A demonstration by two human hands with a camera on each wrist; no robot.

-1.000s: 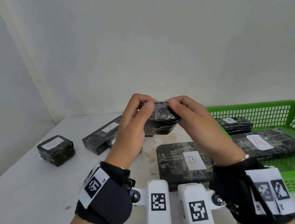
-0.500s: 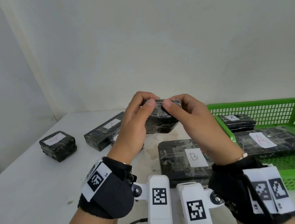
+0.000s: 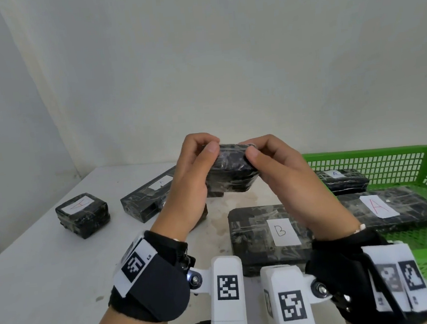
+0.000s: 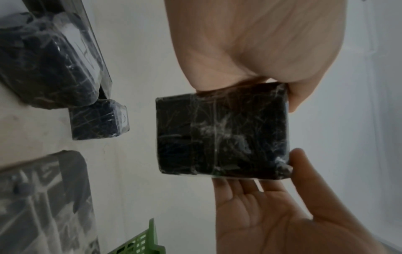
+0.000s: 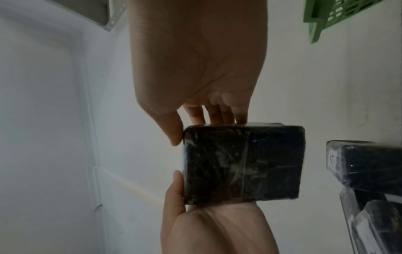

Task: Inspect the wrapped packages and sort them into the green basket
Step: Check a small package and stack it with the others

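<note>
You hold a small black wrapped package (image 3: 230, 172) up above the table (image 3: 36, 275), your left hand (image 3: 191, 182) and right hand (image 3: 280, 174) both curled round its ends. Its label is hidden. The green basket (image 3: 387, 155) at 3 o'clock is cut off at the edge.

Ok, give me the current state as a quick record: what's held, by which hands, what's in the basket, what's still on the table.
held: small black wrapped package, lifted above the table
left hand: grips its left end
right hand: grips its right end
label on held package: none visible
green basket: two packages, each labelled A
table: flat package labelled B, long package labelled A, small cube package, label unclear
</note>
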